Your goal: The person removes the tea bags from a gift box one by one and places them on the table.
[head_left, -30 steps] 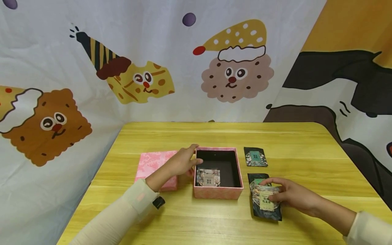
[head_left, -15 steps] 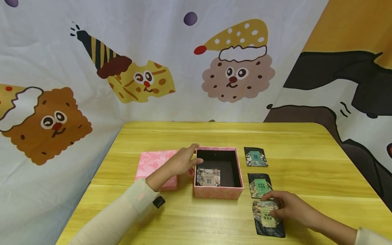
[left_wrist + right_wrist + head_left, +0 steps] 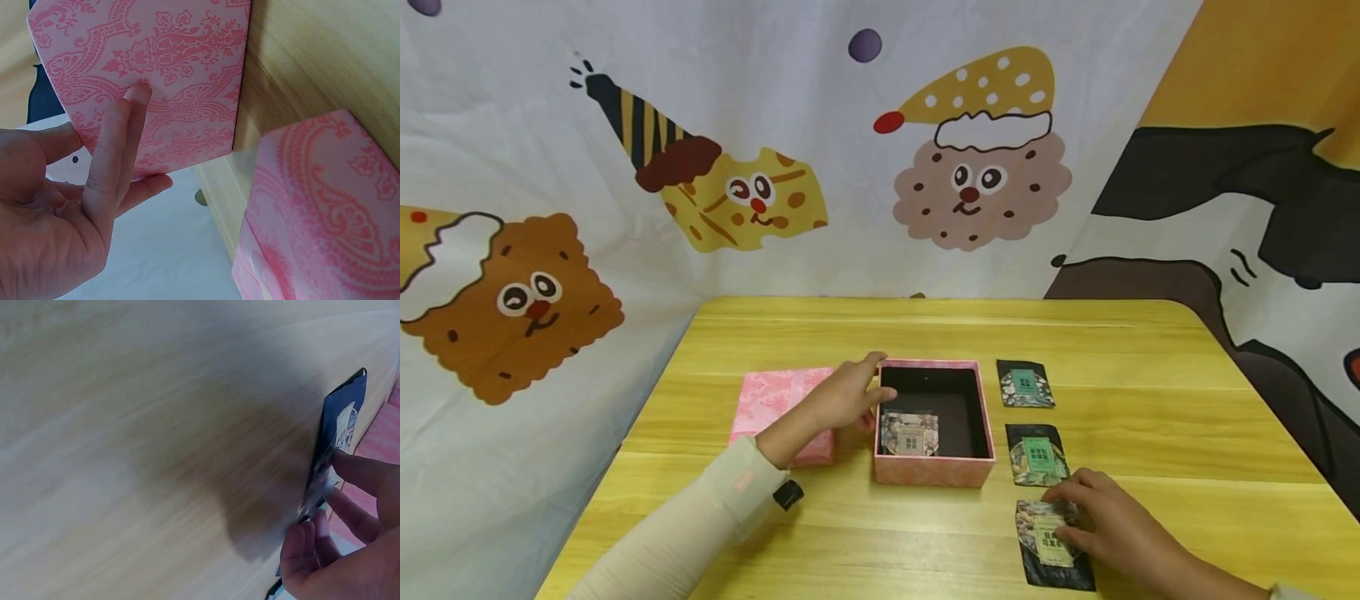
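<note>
My left hand (image 3: 850, 396) holds the near-left side of a pink patterned box (image 3: 934, 473). Its thumb reaches over the rim, and in the left wrist view straight fingers (image 3: 112, 147) lie along the outer wall. Inside the black interior rests one pale-labelled tea packet (image 3: 911, 435). At the front right my right hand (image 3: 1112, 521) pinches a black tea packet (image 3: 1051, 546) with a yellow-green label, thumb on its face and fingertips at its upper edge. The right wrist view shows that packet (image 3: 340, 422) edge-on, close over the table.
Behind the pinched packet lie two more tea packets, a green-labelled one (image 3: 1037, 455) and a teal-labelled one (image 3: 1026, 384), in a column right of the box. The pink lid (image 3: 771, 400) sits left, partly under the left forearm. A cartoon-print curtain (image 3: 850, 208) hangs behind the wooden table (image 3: 910, 533).
The right hand has drawn the yellow-green-labelled packet toward the front, off the green-labelled packet, which now shows whole. The left hand and box have stayed put.
</note>
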Demonstrator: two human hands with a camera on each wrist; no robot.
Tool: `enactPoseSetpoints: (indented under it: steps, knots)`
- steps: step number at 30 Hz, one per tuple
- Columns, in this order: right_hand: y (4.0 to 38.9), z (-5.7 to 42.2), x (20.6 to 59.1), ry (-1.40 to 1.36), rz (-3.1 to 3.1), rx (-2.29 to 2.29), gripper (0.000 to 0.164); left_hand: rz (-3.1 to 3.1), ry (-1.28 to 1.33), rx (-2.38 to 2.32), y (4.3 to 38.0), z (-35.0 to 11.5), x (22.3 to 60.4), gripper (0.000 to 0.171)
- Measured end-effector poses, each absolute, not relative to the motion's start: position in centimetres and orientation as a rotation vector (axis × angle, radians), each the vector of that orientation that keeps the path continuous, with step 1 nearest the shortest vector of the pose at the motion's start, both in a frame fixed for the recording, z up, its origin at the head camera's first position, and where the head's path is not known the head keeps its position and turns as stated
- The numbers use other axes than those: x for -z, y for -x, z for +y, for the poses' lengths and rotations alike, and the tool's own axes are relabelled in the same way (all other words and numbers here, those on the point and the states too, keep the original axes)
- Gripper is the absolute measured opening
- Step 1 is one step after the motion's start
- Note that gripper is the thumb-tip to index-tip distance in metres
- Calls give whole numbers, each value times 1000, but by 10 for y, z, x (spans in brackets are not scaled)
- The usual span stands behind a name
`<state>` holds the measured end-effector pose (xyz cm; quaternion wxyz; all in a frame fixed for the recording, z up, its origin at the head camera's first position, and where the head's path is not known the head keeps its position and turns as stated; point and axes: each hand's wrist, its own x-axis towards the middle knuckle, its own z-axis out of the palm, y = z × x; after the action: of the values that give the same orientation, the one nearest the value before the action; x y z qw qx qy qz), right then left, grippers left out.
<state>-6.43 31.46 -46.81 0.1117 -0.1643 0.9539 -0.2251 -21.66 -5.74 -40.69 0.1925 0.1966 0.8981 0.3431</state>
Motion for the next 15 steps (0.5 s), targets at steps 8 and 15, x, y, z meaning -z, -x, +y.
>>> enactPoseSetpoints:
  steps: [8,15]
  knots:
    - [70,309,459,421,2779,807,24,2519,-562,-972,217,-58,408,67]
    - [88,316,446,245,2384,1250,31,2507,-556,-981,217,-58,407,69]
